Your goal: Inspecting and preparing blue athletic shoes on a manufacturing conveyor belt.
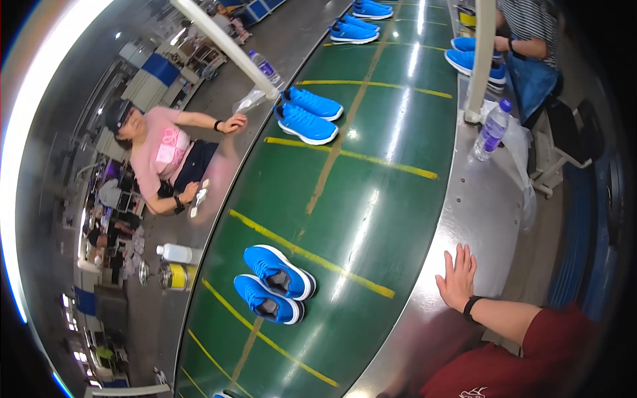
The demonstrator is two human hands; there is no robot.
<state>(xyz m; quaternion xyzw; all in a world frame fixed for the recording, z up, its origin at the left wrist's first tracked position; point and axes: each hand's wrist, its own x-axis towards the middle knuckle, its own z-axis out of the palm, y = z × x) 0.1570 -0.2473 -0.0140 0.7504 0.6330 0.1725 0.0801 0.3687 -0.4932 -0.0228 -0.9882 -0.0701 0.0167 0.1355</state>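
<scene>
1. shoes [267, 268], a blue pair with white soles, sit side by side on the green belt [371, 212] between two yellow cross lines, toes toward the upper left.
2. right hand [458, 278] lies open, fingers slightly spread, at the metal ledge [424, 302], well apart from that pair; whether it presses down, i cannot tell. the left hand is out of view.
3. water bottle [492, 129] on the same ledge wears a purple label, its print too small to make out; a second bottle [264, 66] across the belt has a purple label too.
4. tin [176, 276] with a yellow label stands beside a white bottle [179, 253].
5. co-worker [159, 149] wears a pink top with a pink and white graphic; the maroon shirt [451, 375] bears a white emblem.
</scene>
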